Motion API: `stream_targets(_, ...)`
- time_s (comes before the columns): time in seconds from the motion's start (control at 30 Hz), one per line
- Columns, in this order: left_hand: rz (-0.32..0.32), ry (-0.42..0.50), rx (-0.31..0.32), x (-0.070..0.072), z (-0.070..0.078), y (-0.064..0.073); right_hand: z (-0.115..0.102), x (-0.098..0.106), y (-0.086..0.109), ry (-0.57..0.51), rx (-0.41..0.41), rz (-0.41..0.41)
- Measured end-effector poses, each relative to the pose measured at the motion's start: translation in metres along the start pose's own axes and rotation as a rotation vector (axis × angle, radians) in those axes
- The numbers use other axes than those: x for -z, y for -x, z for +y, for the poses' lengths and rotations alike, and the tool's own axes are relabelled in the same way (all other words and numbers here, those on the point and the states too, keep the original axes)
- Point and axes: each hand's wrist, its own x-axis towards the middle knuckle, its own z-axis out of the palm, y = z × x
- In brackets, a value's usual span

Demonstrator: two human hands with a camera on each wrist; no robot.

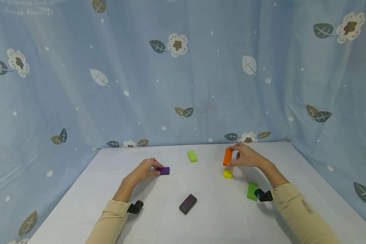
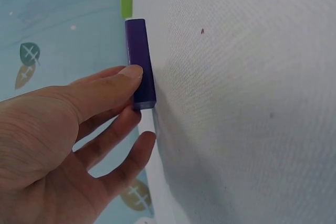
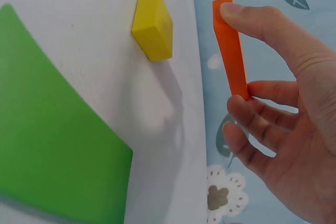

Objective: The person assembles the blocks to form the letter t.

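Note:
My left hand [image 1: 145, 170] pinches one end of a purple block [image 1: 164, 170] between thumb and fingers. In the left wrist view, the thumb lies across the face of this purple block [image 2: 139, 59], and the lower fingers are off it. On the other side, my right hand [image 1: 246, 156] holds an orange block [image 1: 227, 157] by its two ends. The right wrist view shows the thumb on one end of the orange block [image 3: 230, 51] and fingertips at the other. A yellow block [image 1: 227, 174] is just in front of the orange one.
A lime green block [image 1: 192, 156] lies toward the back of the white table [image 1: 219, 220]. Nearer the front is a dark, nearly black block [image 1: 188, 204]. Beside the right wrist camera [image 1: 263, 195] lies a green block [image 1: 252, 190]. A blue patterned curtain [image 1: 183, 81] borders the table.

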Motion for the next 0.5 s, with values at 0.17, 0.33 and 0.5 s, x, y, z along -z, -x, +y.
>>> stream_targets(0.17,-0.001,-0.001,0.0,0.0,0.0,0.0,-0.005,-0.005,-0.001,-0.016,0.001,-0.01)
stream_targets(0.33,-0.003,-0.006,0.01,0.0,0.0,0.0,-0.012,-0.009,-0.003,-0.018,0.0,-0.018)
stream_targets(0.5,-0.004,0.0,0.023,-0.001,-0.003,0.0,-0.018,-0.011,-0.005,-0.01,0.047,-0.026)
